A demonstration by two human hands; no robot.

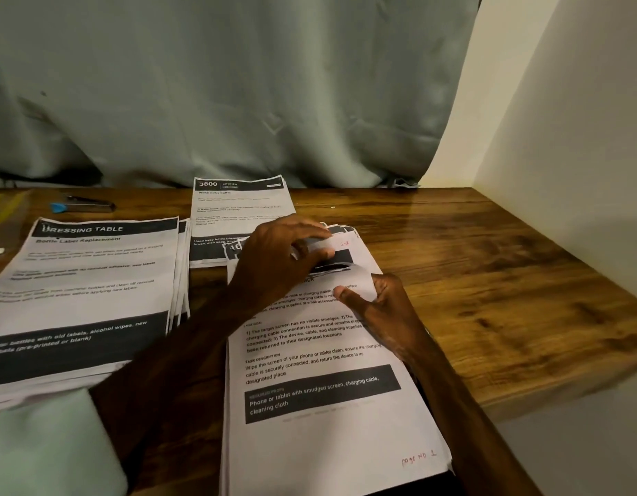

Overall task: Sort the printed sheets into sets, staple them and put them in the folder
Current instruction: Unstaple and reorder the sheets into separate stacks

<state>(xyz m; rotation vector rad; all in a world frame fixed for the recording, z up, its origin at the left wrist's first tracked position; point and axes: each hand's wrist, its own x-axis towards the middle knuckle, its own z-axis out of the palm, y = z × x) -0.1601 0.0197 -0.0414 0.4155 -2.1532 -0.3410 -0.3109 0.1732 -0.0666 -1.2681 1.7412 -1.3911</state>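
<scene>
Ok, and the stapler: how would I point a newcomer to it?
Start at the wooden table and go to its far left corner, by the grey-green curtain. There, just beyond the paper pile headed DRESSING TABLE, lies the stapler. It is the only small dark metal thing among flat white sheets, with a bright blue end pointing left.

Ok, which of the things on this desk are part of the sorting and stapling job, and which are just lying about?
Job: phone-screen sheets, held by left hand and right hand; Dressing Table stack; Kitchen stack; stapler; clear folder at the far left edge.

Just there: curtain; wall; wooden table, only the work surface.
</scene>
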